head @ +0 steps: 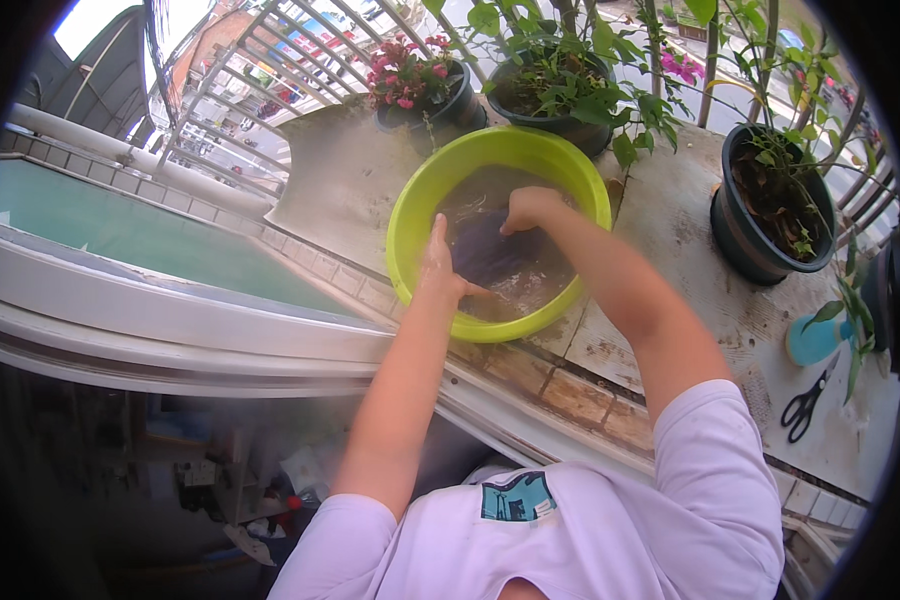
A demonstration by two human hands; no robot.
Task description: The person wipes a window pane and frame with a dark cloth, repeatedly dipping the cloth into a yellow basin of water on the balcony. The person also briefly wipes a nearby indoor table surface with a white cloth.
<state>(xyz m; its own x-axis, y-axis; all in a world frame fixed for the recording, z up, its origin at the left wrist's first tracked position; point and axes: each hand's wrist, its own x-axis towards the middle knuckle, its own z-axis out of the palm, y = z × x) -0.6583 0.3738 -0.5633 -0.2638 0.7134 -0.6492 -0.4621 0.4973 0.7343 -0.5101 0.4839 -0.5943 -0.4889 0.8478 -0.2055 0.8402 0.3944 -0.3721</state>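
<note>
A round lime-green plastic basin (409, 225) stands on the ledge and holds cloudy water. Dark cloth (495, 244) lies in the water in the middle of the basin. My left hand (446, 262) is at the basin's left side, fingers apart, partly in the water beside the cloth; nothing shows in its grasp. Over the right part of the cloth is my right hand (529, 210), its fingers curled down to the water; whether they grip the cloth is hidden.
Potted pink flowers (405, 75) and a leafy potted plant (547, 90) stand just behind the basin. At right are another potted plant (776, 195), a blue plastic bottle (814, 341) and black-handled scissors (806, 405). Metal railings (232, 112) edge the ledge; a window frame (195, 307) runs at left.
</note>
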